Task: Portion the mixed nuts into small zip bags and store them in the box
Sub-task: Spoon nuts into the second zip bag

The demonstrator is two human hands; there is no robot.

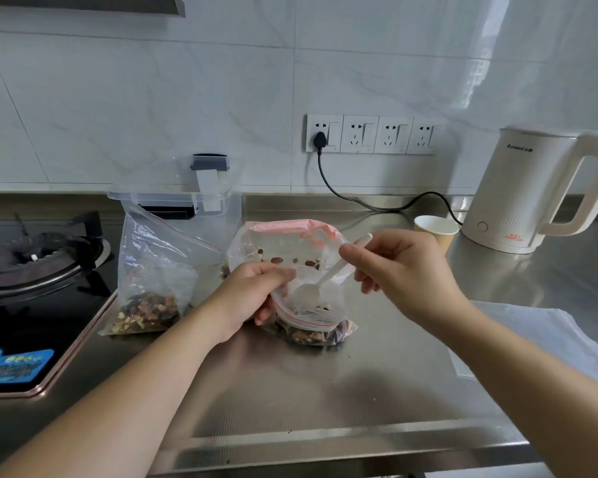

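Observation:
My left hand [252, 293] grips the open mouth of a small clear zip bag [313, 315] with a red seal line and nuts at its bottom. My right hand [404, 267] pinches the handle of a white plastic spoon [320, 284], whose bowl is inside that bag's mouth. Behind stands a large pink-topped bag [287, 243] holding a few loose nuts. A filled zip bag [149, 288] of mixed nuts leans at the left. The clear storage box [183, 198] with a grey latch stands at the back against the wall.
A gas hob [38, 267] fills the left side. A paper cup [435, 232] and a white electric kettle [532, 191] with its black cord stand at the right back. Empty clear bags [546, 336] lie flat at the right. The steel counter's front edge [325, 439] is near me.

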